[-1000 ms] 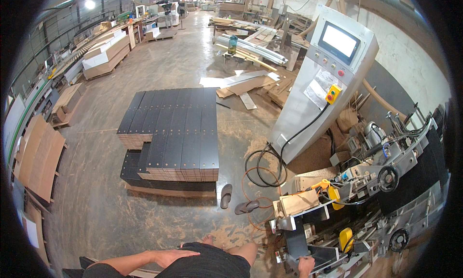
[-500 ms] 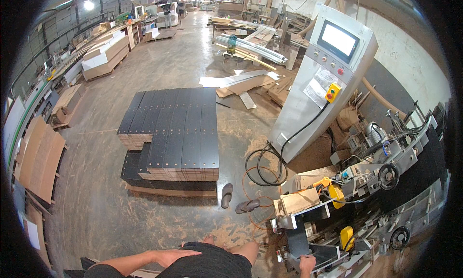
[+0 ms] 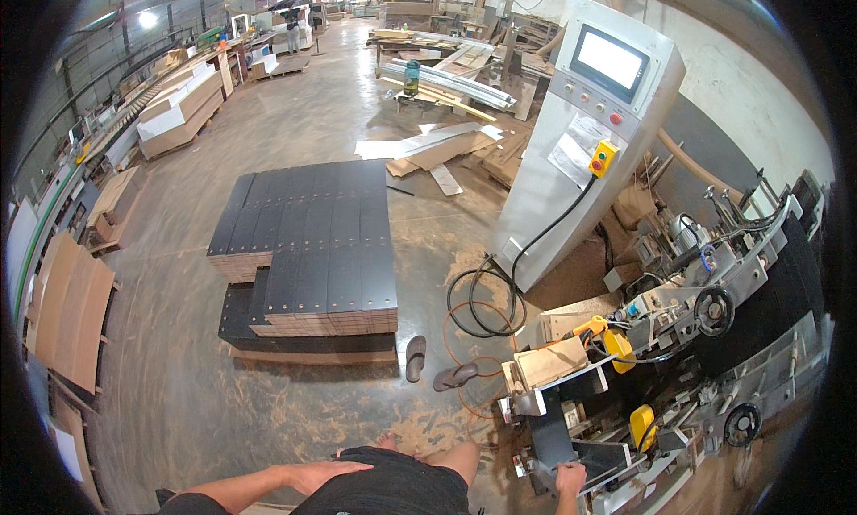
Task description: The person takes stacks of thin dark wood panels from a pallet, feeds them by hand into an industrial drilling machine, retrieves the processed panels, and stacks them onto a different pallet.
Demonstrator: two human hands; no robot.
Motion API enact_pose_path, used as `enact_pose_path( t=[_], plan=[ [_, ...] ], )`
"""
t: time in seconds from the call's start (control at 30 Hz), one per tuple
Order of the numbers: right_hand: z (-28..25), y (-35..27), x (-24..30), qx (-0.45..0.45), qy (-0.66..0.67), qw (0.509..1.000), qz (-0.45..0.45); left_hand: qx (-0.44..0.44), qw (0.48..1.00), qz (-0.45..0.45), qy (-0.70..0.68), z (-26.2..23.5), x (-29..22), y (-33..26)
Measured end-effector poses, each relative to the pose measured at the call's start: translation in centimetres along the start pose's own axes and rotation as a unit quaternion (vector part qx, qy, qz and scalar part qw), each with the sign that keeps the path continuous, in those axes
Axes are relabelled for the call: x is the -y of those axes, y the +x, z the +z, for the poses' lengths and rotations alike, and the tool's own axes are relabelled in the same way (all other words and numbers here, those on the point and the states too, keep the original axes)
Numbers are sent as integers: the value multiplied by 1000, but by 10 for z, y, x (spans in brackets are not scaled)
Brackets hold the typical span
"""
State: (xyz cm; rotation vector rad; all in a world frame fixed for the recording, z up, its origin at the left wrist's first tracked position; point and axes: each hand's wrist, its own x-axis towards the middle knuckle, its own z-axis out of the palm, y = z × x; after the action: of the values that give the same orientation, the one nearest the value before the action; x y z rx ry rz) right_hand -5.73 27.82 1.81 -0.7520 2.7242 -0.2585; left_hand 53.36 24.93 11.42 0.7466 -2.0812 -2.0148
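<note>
My left hand lies flat on my dark shorts, with its fingers stretched out together. At the near end of a machine on my right, my right hand is closed, its knuckles up. It is beside a dark panel that lies in the machine's feed end. What its fingers grip, if anything, is hidden beneath them. A low stack of black drilled boards stands on the floor ahead of me, its near left part lower than the rest.
A grey control cabinet with a screen and a yellow button box stands beyond the machine. Black cable coils on the floor near two sandals. Cut boards lie farther off; brown panels stand at the left.
The view has turned slightly, so the stack and cabinet sit a little farther left. My right hand shows slightly higher beside the dark panel. My left hand stays on my shorts.
</note>
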Motion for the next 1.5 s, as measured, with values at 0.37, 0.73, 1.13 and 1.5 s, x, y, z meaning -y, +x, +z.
enact_pose_path(
  t=[0.37, 0.73, 1.13, 1.5],
  plan=[
    [-1, 1, 0, 29, 5, 999, -15, -4, 1000, 18, 17, -2, 3, 1],
    [-12, -1, 9, 54, -12, 998, -2, 0, 997, -63, 40, -5, -16, 14],
    [2, 9, 0, 19, 5, 1000, -15, -14, 997, -47, 59, 0, -16, 14],
    [3, 6, 0, 20, 8, 1000, -22, -25, 995, -33, 96, 2, -13, 3]
  ],
)
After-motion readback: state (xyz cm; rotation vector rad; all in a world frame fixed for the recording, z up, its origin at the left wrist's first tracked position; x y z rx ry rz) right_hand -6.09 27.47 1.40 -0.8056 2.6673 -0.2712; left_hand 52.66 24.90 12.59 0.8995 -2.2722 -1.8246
